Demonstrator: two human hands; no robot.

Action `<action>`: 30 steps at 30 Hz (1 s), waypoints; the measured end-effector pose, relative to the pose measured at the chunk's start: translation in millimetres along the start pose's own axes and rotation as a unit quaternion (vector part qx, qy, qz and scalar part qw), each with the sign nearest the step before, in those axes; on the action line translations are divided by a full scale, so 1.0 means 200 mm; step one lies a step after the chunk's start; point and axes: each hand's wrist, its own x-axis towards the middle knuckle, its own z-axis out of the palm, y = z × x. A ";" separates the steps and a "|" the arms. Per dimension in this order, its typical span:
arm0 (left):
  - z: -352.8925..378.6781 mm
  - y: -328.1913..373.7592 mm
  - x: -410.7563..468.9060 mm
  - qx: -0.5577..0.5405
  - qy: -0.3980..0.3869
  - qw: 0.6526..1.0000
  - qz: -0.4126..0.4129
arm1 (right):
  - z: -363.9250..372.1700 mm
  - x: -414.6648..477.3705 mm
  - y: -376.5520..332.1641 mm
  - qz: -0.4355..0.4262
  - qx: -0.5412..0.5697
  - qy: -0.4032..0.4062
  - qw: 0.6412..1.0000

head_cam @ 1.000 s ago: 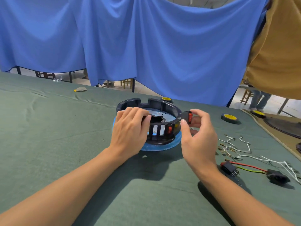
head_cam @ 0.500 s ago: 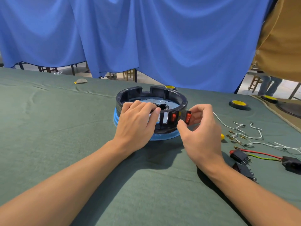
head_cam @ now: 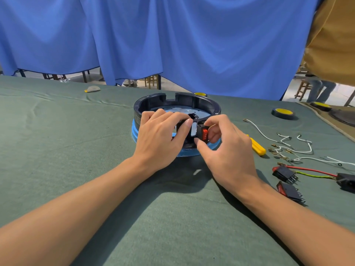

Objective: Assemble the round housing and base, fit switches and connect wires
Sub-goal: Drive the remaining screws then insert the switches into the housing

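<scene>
Since the earlier frame the right hand (head_cam: 226, 148) had drawn in toward the left hand (head_cam: 159, 139), so that the two nearly met at the near wall of the round black plastic housing (head_cam: 201, 104). The right hand's thumb and forefinger were pinched on a small black rocker switch with a red button (head_cam: 204, 133). This switch sat against the housing's front wall, just beside the left thumb; whether it was seated in its slot could not be told. The left hand gripped the housing, with fingers curled over the near rim and the thumb pressed on the outer wall. The housing stood on a round blue plastic base (head_cam: 135, 131), whose edge showed below it on both sides, and both rested on the table covered in green cloth (head_cam: 76, 150).

To the right of the right hand lay a yellow-handled screwdriver (head_cam: 256, 147), partly hidden by the wrist. Beyond it were loose white wires with metal terminals (head_cam: 288, 148). Nearer the person lay two spare black rocker switches (head_cam: 284, 173) (head_cam: 289, 190), the farther one joined by red and green leads to a black power socket (head_cam: 345, 182). A black and yellow tape roll (head_cam: 282, 113) sat farther back, and a blue curtain (head_cam: 192, 45) hung behind the table.
</scene>
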 end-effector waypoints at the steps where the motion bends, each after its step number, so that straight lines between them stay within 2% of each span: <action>1: 0.00 0.00 0.00 0.001 0.000 1.000 0.002 | 0.00 0.00 0.00 0.000 0.003 -0.004 1.000; 23: 0.01 0.01 0.02 -0.021 0.014 1.000 -0.011 | 0.03 0.05 0.03 0.060 0.034 -0.040 0.997; 30: 0.00 0.02 0.04 -0.058 0.012 0.996 -0.068 | 0.01 0.03 0.03 0.033 0.044 -0.044 0.997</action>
